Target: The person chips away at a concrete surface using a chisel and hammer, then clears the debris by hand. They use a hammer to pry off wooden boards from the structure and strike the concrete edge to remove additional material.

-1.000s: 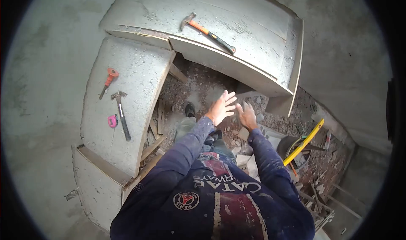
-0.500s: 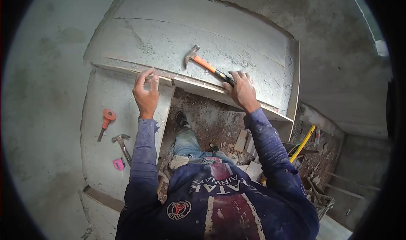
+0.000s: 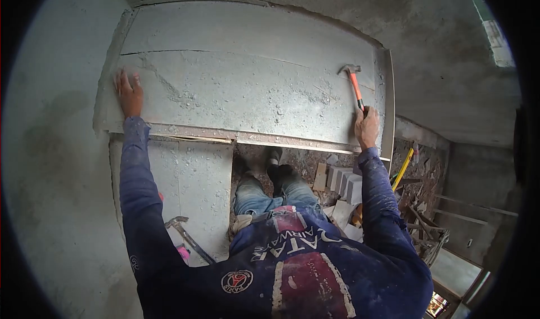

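Observation:
My right hand (image 3: pixel 367 127) is wrapped round the lower handle of a claw hammer (image 3: pixel 355 87) with an orange and black grip. The hammer's head points away from me, over the right end of a dusty grey slab (image 3: pixel 225 86). At the slab's far left, my left hand (image 3: pixel 130 97) rests with fingers stretched out, close to the wall edge. Nothing is held in it. Below, on a lower panel (image 3: pixel 205 178), a second claw hammer (image 3: pixel 191 241) lies beside a pink tape measure (image 3: pixel 183 254), both partly hidden by my left arm.
Grey crumbs and grit (image 3: pixel 281 100) are scattered over the slab. A wooden strip (image 3: pixel 292 144) edges its near side. My feet stand in a gap with rubble. Stacked white blocks (image 3: pixel 350 185), a yellow level (image 3: pixel 403 170) and scrap wood (image 3: pixel 419 220) lie to the right.
My left hand has moved left and forward, from the near edge onto the slab, and its fingers have straightened. My right hand has carried the orange hammer rightward, its head turning away from me.

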`<state>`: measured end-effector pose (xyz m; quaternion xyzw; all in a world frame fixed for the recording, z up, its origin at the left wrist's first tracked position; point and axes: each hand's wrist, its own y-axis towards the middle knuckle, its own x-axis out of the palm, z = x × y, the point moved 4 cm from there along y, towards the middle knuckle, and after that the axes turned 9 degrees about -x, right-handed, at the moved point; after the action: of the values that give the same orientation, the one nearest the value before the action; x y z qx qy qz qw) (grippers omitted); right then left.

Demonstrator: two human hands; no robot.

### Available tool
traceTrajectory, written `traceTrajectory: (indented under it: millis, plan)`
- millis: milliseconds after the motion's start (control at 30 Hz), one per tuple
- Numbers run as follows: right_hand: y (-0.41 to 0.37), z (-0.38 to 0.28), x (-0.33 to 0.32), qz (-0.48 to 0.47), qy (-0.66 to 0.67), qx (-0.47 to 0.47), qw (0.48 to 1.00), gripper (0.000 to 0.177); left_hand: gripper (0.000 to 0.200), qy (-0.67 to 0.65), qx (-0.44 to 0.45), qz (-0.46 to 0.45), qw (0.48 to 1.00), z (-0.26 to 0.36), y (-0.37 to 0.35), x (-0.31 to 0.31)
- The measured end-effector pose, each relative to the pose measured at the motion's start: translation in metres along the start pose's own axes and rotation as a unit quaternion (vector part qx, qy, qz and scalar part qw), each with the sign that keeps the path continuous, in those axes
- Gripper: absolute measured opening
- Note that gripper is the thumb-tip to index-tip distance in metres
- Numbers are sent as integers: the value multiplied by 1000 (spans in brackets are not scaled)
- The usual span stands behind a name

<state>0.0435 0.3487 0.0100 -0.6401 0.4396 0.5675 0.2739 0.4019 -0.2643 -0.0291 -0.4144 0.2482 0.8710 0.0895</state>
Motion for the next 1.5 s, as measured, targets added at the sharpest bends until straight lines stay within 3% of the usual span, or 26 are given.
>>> traceTrajectory:
  millis: [33,100,133,200,233,333,500,567,600,667,700,800,967,1100,1133,1233,1300,1400,1433,1500]
  plan:
    - [3,-6,-3,-1,-1,-2,1000,37,61,10,-7,-11,1000,-2,13,10]
    - [4,-35,-15,92,-7,-137,986,54,59,19,-10,-30,999,3,32,30]
    - [9,-48,-13,86,-1,-148,985,54,57,20,-10,-36,999,11,33,38]
    - [18,-83,5,-9,65,-277,959,74,49,94,48,-55,993,36,23,50]
    - [23,-88,27,-60,102,-248,961,88,46,78,93,-40,992,45,13,56]
    - [32,-137,55,-83,72,-316,942,94,41,49,157,-59,985,100,-32,48]
    - [22,-269,70,-112,92,-474,868,104,39,-60,116,-97,987,154,-100,45]
    - [18,-318,83,-141,126,-508,840,109,42,-202,3,-164,966,168,-115,34]
    - [18,-338,89,-148,126,-519,832,109,42,-200,-10,-156,967,168,-121,24]
    - [15,-371,91,-142,208,-567,784,112,46,-195,-22,-28,980,166,-128,-5]
    - [13,-381,88,-151,178,-574,785,114,49,-190,-55,16,980,157,-137,-21]
    - [10,-399,96,-113,115,-574,803,115,53,-154,-139,98,973,131,-183,-68]
    - [27,-471,133,-114,161,-575,794,112,52,-126,-215,121,961,132,-253,-109]
    - [52,-469,111,-171,220,-607,744,106,50,-136,-308,118,934,133,-319,-132]
    - [72,-463,114,-118,228,-633,730,107,49,-130,-339,122,924,129,-336,-140]
    - [92,-459,138,-166,241,-593,750,107,40,-86,-427,113,893,118,-388,-150]
    - [76,-490,124,-174,215,-716,641,93,37,-82,-414,111,900,109,-376,-142]
    - [38,-502,118,-212,146,-762,594,87,38,-99,-335,108,931,108,-312,-119]
    - [38,-499,122,-216,179,-746,604,74,40,-82,-280,109,950,108,-284,-109]
    - [38,-488,122,-243,211,-734,598,65,45,-108,-239,81,962,109,-232,-89]
